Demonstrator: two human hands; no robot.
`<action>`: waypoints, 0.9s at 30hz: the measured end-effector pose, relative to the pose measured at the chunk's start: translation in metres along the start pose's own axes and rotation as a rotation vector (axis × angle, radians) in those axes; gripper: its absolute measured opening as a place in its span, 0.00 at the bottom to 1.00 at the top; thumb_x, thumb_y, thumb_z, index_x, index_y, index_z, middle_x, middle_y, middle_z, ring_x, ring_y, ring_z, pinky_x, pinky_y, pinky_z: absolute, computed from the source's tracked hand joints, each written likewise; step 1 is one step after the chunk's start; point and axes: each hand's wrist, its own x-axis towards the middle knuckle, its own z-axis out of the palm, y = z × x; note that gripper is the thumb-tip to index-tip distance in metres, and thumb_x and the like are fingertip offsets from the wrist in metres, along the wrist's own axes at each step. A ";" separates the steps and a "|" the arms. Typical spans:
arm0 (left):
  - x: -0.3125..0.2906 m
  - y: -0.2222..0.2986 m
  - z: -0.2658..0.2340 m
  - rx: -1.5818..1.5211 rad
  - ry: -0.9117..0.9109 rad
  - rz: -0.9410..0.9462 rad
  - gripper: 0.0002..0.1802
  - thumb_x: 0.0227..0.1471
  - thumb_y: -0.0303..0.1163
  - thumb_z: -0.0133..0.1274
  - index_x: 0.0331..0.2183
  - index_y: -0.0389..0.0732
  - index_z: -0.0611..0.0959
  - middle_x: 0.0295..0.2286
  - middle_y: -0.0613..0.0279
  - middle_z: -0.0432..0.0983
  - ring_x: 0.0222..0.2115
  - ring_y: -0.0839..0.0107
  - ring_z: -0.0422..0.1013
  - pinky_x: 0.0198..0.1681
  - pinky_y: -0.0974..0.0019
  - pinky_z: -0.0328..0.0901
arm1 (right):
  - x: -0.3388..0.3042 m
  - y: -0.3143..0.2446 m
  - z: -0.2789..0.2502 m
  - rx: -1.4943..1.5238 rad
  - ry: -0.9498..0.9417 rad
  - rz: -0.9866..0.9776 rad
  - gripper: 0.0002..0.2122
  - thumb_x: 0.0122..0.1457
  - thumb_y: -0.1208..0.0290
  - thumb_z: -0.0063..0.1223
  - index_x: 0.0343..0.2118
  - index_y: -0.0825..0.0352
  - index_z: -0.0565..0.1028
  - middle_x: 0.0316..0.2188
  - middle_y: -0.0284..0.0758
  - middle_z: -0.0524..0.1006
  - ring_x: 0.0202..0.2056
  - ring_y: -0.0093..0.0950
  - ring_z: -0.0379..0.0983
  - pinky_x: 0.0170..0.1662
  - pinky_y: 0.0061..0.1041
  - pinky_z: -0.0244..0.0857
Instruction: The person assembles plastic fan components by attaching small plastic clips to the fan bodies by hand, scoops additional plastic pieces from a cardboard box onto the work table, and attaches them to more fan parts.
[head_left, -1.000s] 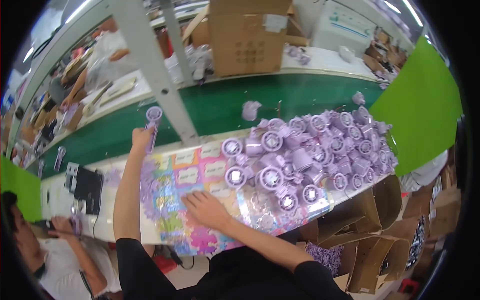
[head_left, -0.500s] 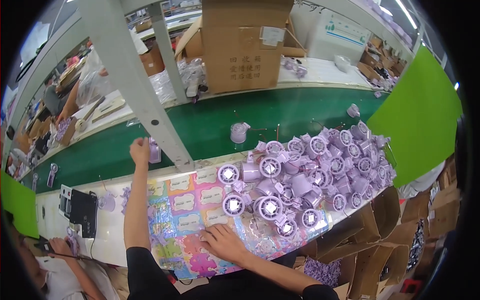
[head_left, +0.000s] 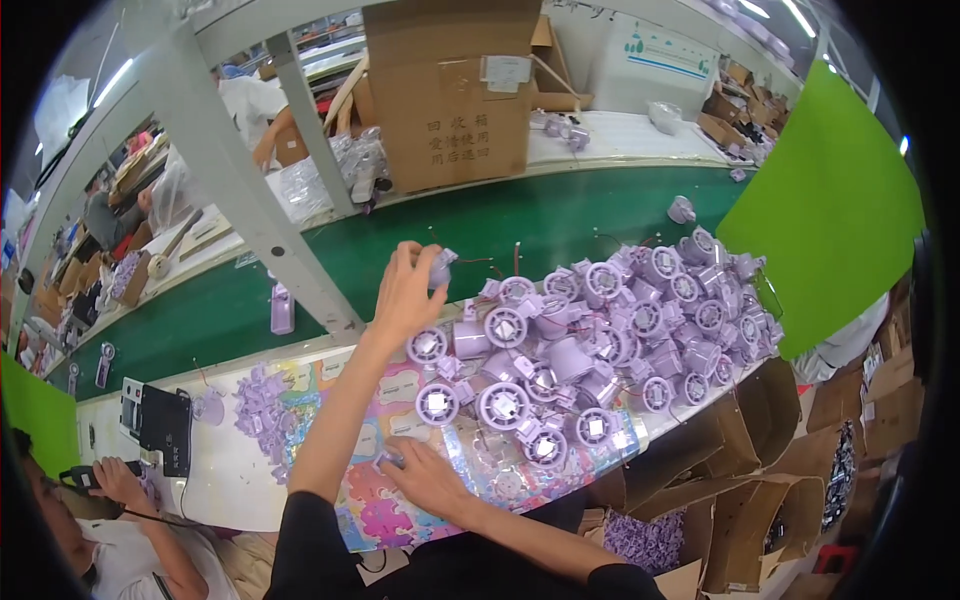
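On the green conveyor belt (head_left: 560, 220), my left hand (head_left: 403, 295) has its fingers curled round a lilac round fan housing (head_left: 440, 268) with thin wires. My right hand (head_left: 428, 478) rests low over the colourful printed mat (head_left: 375, 505). Its fingers are bent together at a small lilac piece (head_left: 388, 459), mostly hidden by them. To the right of my hands lies a big heap of lilac fan housings (head_left: 570, 358); several near ones show white squares in their ring-shaped faces. Another lilac part (head_left: 282, 308) lies on the belt beside the metal post.
A grey metal post (head_left: 250, 200) rises left of my left arm. Small lilac pieces (head_left: 262, 410) lie in a pile near a black-and-white device (head_left: 158, 425). A co-worker (head_left: 125, 490) sits at lower left. Cardboard boxes (head_left: 745, 500) stand at lower right, below a green panel (head_left: 830, 220).
My left hand has left the lilac part by the post and moved right to the wired fan housing. My right hand's fingers have curled at a small lilac piece. The view has shifted slightly.
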 end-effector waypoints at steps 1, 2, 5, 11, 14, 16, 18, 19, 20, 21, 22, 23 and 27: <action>0.009 -0.011 0.019 0.182 -0.040 0.003 0.35 0.43 0.31 0.64 0.54 0.44 0.70 0.51 0.43 0.61 0.48 0.44 0.66 0.49 0.51 0.66 | -0.001 0.001 -0.001 -0.015 0.009 -0.003 0.13 0.51 0.75 0.51 0.41 0.69 0.71 0.49 0.45 0.70 0.51 0.40 0.67 0.54 0.35 0.64; 0.013 -0.026 0.032 0.192 -0.158 -0.051 0.36 0.43 0.32 0.64 0.55 0.46 0.69 0.52 0.43 0.60 0.48 0.42 0.66 0.50 0.51 0.66 | -0.003 0.002 0.004 -0.039 -0.012 -0.005 0.13 0.52 0.75 0.50 0.42 0.70 0.70 0.54 0.47 0.68 0.53 0.42 0.67 0.56 0.35 0.64; 0.017 -0.075 0.047 0.049 -0.292 -0.181 0.35 0.45 0.34 0.64 0.55 0.53 0.70 0.51 0.43 0.60 0.45 0.40 0.69 0.50 0.48 0.67 | 0.001 -0.005 0.007 -0.042 -0.042 -0.037 0.14 0.53 0.73 0.48 0.43 0.70 0.71 0.56 0.45 0.68 0.55 0.39 0.66 0.57 0.35 0.62; 0.012 -0.038 0.003 -0.474 -0.135 -0.365 0.22 0.56 0.32 0.54 0.53 0.51 0.74 0.39 0.55 0.68 0.33 0.62 0.69 0.41 0.62 0.67 | -0.002 0.005 0.011 -0.093 -0.084 -0.130 0.16 0.52 0.71 0.51 0.44 0.69 0.74 0.51 0.40 0.71 0.54 0.37 0.66 0.57 0.36 0.61; -0.028 0.000 -0.045 -0.893 0.016 -0.424 0.21 0.59 0.30 0.51 0.54 0.47 0.71 0.43 0.61 0.68 0.40 0.75 0.66 0.38 0.73 0.65 | -0.006 0.006 0.010 -0.090 -0.130 -0.079 0.16 0.50 0.73 0.52 0.43 0.68 0.74 0.48 0.39 0.72 0.54 0.36 0.66 0.55 0.30 0.63; -0.071 0.027 -0.068 -0.924 0.100 -0.287 0.29 0.55 0.29 0.56 0.57 0.44 0.66 0.46 0.61 0.68 0.46 0.73 0.66 0.41 0.74 0.65 | -0.009 0.007 0.009 -0.039 -0.050 -0.015 0.17 0.52 0.73 0.52 0.45 0.70 0.73 0.47 0.41 0.71 0.52 0.37 0.67 0.53 0.30 0.66; -0.124 0.041 -0.083 -0.931 0.155 -0.449 0.34 0.52 0.29 0.59 0.58 0.42 0.64 0.44 0.61 0.70 0.42 0.71 0.72 0.39 0.73 0.70 | -0.009 0.006 0.006 0.119 0.060 0.062 0.19 0.54 0.75 0.52 0.50 0.70 0.70 0.49 0.44 0.69 0.52 0.40 0.67 0.53 0.32 0.66; -0.148 0.048 -0.087 -1.018 0.215 -0.553 0.34 0.52 0.30 0.58 0.58 0.40 0.65 0.42 0.61 0.72 0.39 0.71 0.73 0.37 0.72 0.71 | -0.011 0.005 0.008 0.208 0.063 0.134 0.19 0.55 0.76 0.53 0.50 0.70 0.70 0.50 0.45 0.69 0.51 0.41 0.67 0.53 0.32 0.67; -0.170 0.053 -0.089 -1.102 0.276 -0.660 0.33 0.52 0.31 0.58 0.57 0.38 0.66 0.40 0.60 0.73 0.37 0.71 0.75 0.35 0.71 0.72 | -0.011 0.004 0.010 0.298 0.065 0.208 0.19 0.55 0.77 0.54 0.51 0.69 0.70 0.50 0.45 0.68 0.51 0.41 0.67 0.52 0.33 0.67; -0.194 0.050 -0.088 -1.100 0.353 -0.688 0.32 0.52 0.32 0.57 0.56 0.37 0.67 0.39 0.60 0.74 0.36 0.71 0.75 0.35 0.71 0.72 | -0.009 0.001 0.008 0.359 0.137 0.239 0.19 0.54 0.77 0.58 0.50 0.69 0.70 0.49 0.46 0.68 0.50 0.43 0.68 0.51 0.34 0.68; -0.215 0.047 -0.086 -1.098 0.427 -0.714 0.30 0.52 0.33 0.56 0.56 0.36 0.68 0.38 0.59 0.75 0.34 0.72 0.75 0.35 0.70 0.72 | -0.009 0.003 0.008 0.382 0.163 0.248 0.19 0.53 0.77 0.60 0.49 0.69 0.71 0.50 0.45 0.68 0.47 0.42 0.70 0.48 0.33 0.70; -0.227 0.057 -0.094 -1.170 0.317 -0.814 0.28 0.52 0.36 0.56 0.53 0.34 0.72 0.38 0.60 0.75 0.34 0.73 0.75 0.36 0.71 0.71 | -0.012 0.008 0.007 0.392 0.196 0.272 0.19 0.53 0.77 0.62 0.48 0.69 0.72 0.50 0.45 0.68 0.45 0.40 0.71 0.45 0.32 0.71; -0.292 0.038 -0.074 -1.085 0.525 -0.835 0.27 0.52 0.40 0.57 0.50 0.35 0.75 0.40 0.62 0.72 0.38 0.74 0.72 0.39 0.72 0.69 | -0.005 0.010 -0.006 0.132 0.255 0.238 0.18 0.50 0.72 0.65 0.43 0.69 0.74 0.46 0.40 0.71 0.43 0.39 0.71 0.45 0.35 0.68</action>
